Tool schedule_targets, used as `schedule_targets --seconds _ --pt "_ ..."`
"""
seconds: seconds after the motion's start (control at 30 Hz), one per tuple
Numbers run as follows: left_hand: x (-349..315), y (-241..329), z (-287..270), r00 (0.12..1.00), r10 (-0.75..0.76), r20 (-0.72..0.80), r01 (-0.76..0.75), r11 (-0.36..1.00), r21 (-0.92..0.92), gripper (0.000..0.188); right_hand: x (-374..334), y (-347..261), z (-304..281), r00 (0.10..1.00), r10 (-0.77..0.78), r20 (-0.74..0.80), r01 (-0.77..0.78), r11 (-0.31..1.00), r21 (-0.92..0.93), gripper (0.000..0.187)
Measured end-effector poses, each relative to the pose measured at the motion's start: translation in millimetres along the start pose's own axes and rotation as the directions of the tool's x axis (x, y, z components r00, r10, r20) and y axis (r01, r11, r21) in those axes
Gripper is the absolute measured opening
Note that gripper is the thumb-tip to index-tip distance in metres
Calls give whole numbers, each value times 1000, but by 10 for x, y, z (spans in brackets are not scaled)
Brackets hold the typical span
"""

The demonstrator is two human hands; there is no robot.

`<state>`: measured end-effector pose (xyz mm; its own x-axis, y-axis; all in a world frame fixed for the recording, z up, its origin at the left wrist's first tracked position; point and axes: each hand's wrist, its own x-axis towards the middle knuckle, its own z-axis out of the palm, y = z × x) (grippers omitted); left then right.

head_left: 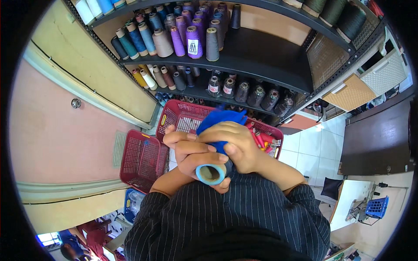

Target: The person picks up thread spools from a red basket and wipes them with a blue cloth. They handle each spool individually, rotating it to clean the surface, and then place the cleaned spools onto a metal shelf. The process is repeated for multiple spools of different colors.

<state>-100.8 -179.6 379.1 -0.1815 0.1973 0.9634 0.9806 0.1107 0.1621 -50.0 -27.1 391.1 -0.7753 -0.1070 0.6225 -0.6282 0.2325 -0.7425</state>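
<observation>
Close in front of my chest I hold a thread cone point(202, 174), its hollow light-blue-rimmed base tilted up toward me. The fingers of my left hand point(191, 152) wrap round it near that base. My right hand point(235, 141) is closed just beyond, round bright blue loose material point(221, 119) that flares out past the knuckles. I cannot make out whether this is loose thread or a thin wrapper. Most of the cone's body is hidden by my fingers.
Below my hands stands a red plastic basket point(172, 106) with small red and yellow spools point(263, 138). A second red basket point(130, 158) is at its left. Ahead, a black shelf point(265, 54) carries several thread cones. A sewing table point(348, 200) is at right; a person point(74, 248) is far lower left.
</observation>
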Motion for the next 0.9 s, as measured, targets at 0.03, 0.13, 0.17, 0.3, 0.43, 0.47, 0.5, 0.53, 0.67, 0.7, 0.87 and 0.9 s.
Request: schedule_targets --seconds 0.03,0.13,0.17,0.3,0.43,0.47,0.5,0.53,0.67,0.7,0.87,0.9 --pt "23 9 -17 999 31 43 -33 999 38 50 -32 49 73 999 -41 -11 41 998 -41 51" --pt "-142 -80 3 999 -34 -12 34 999 2 43 -124 385 100 999 14 -43 -15 1000 -15 47" --pt "-186 -118 69 996 -79 -40 76 995 -70 40 -222 527 50 994 48 -99 -54 996 -65 47" --pt "-32 -80 -4 990 -103 -100 96 993 -67 40 -222 592 -132 756 555 -347 -341 786 515 57" --pt "-24 -140 74 994 -51 -102 44 997 -71 43 -29 135 -276 912 169 -374 -70 962 264 64" --pt "-6 -138 85 994 6 -110 -14 997 -76 43 -47 92 -253 973 93 -210 -54 982 182 64" --pt "-5 -125 99 991 53 -122 -63 995 -82 43 -12 43 -186 1000 6 -4 -6 1000 -22 62" --pt "-15 -108 129 986 93 -136 -107 990 -95 43 -42 77 -113 1000 -14 27 16 995 -97 60" --pt "-42 -102 149 982 82 -169 -99 991 -93 42 -139 485 -63 998 28 -51 -31 997 -66 53" --pt "-31 -138 146 982 70 -174 -90 990 -111 42 -161 599 -54 992 81 -95 -84 996 -24 53" --pt "-8 -138 169 976 -67 -208 26 980 -195 39 -181 601 -241 825 435 -362 -257 858 445 64" --pt "-18 -159 195 981 -61 -187 27 984 -178 40 -117 443 -288 820 395 -414 -205 878 433 65"
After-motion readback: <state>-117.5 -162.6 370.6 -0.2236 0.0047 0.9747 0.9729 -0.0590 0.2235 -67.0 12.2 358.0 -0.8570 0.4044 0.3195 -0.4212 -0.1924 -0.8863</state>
